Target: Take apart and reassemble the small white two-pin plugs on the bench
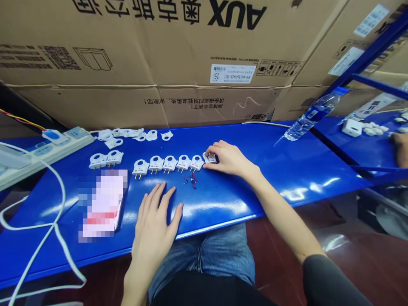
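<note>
A row of white two-pin plugs with ring-shaped handles, one of them a plug (170,163), lies on the blue table (242,182). At the row's right end my right hand (225,158) has thumb and fingers closed around the last white plug (208,157), partly hidden by the fingers. My left hand (154,223) rests near the table's front edge, fingers spread, holding nothing. Between the hands and the row is a small pile of red and black parts (192,180), too small to name. Two more plugs (106,159) sit to the left.
White plastic pieces (127,134) are heaped at the back left. A blurred-out phone (103,204) lies left of my left hand. A power strip (47,148) and white cable (60,233) occupy the left side. A water bottle (314,114) leans at right, near another person's hand (400,148). Cardboard boxes (178,55) stand behind.
</note>
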The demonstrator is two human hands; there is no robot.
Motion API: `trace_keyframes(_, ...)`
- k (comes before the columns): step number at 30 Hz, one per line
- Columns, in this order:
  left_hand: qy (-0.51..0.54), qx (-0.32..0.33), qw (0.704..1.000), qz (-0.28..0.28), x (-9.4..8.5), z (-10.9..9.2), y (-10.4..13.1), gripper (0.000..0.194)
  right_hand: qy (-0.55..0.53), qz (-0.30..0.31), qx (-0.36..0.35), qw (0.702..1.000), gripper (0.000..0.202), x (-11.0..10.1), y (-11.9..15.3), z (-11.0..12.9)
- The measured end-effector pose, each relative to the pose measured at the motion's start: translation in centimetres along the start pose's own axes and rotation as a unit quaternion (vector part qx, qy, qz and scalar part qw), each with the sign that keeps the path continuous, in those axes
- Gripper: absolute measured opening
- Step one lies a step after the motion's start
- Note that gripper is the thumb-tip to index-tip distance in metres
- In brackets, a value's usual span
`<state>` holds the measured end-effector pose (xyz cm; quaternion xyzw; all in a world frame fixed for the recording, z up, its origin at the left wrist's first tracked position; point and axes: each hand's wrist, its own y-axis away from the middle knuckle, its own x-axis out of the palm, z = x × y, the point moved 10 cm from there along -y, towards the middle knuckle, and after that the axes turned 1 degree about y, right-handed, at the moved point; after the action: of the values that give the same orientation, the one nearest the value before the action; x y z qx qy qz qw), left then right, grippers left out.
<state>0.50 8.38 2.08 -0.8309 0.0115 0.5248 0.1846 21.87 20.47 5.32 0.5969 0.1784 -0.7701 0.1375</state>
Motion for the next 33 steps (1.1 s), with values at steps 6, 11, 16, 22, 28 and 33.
trace_keyframes(6,-0.009,0.0,1.0,0.006,0.1,0.0,-0.1,0.048,-0.011,0.006,0.005,1.0,0.025,0.2,0.0,0.1)
trace_keyframes(11,-0.009,0.003,1.0,0.003,0.0,-0.1,-0.1,0.048,-0.002,0.006,-0.006,1.0,0.022,0.1,0.1,0.3)
trace_keyframes(16,-0.011,0.005,1.0,0.007,0.1,-0.1,-0.1,0.047,-0.005,0.008,0.002,1.0,0.025,0.2,0.1,0.1)
trace_keyframes(22,-0.002,-0.001,1.0,0.003,0.0,-0.1,-0.1,0.047,-0.011,0.005,0.007,1.0,0.027,0.2,0.2,0.0)
trace_keyframes(28,-0.003,0.004,1.0,-0.004,0.0,-0.1,0.0,0.048,-0.003,-0.025,-0.006,1.0,0.032,-0.6,0.3,0.5)
trace_keyframes(33,-0.007,0.002,1.0,0.005,0.2,0.1,0.0,0.048,-0.05,-0.022,-0.071,0.996,0.02,-1.0,0.4,3.2)
